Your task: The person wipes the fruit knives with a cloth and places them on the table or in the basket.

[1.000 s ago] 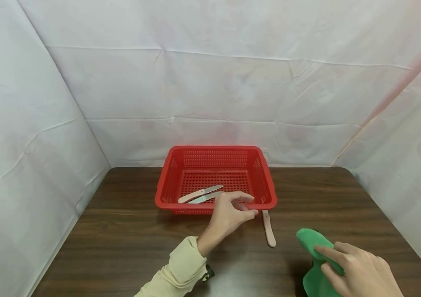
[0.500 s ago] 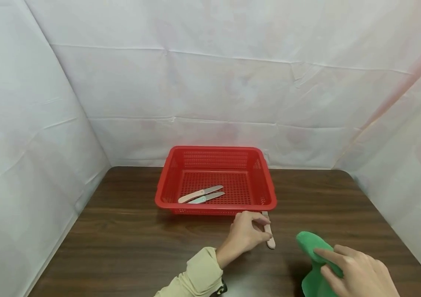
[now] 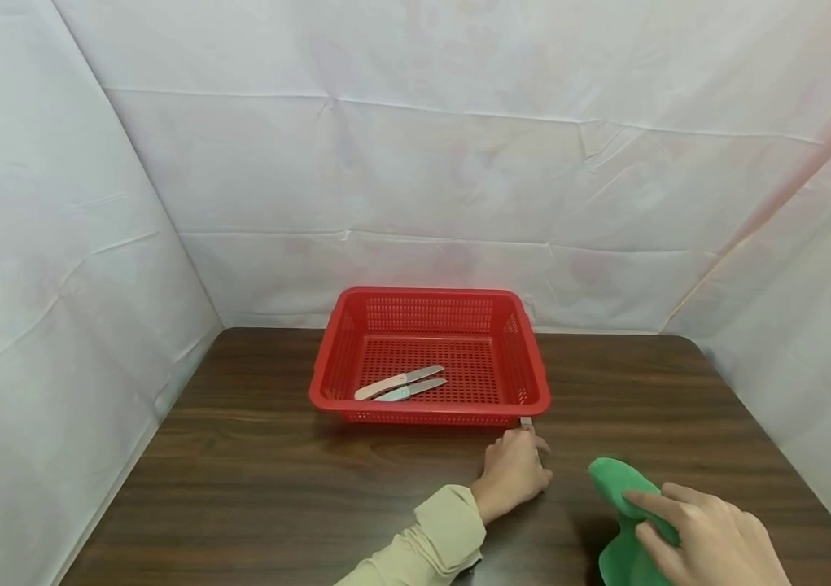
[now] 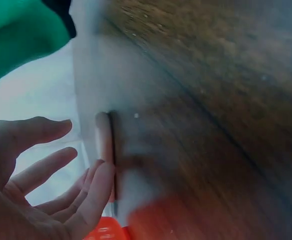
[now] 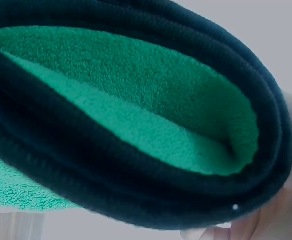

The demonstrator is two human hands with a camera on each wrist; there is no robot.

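Observation:
My left hand [image 3: 513, 472] is over a small knife on the tabletop, just in front of the red basket [image 3: 426, 409]. In the left wrist view the knife's pale handle [image 4: 103, 135] lies flat, with my fingertips right at it and the thumb held apart. In the head view the hand covers most of that handle; a bit of blade [image 3: 527, 422] shows under the basket's rim. My right hand [image 3: 715, 533] grips a folded green towelling cloth [image 3: 623, 484], whose dark-edged fold [image 5: 186, 115] fills the right wrist view.
Inside the basket, at its left, lie two more small knives, one with a pinkish handle [image 3: 381, 386] and one with a pale green handle [image 3: 395, 395]. The basket stands on a dark wood-grain table [image 3: 254, 472], walled by white sheeting [image 3: 415, 179].
My left hand has come from over the basket's front rim, moving right and nearer, down to the knife on the table. The right hand stays in place with the cloth.

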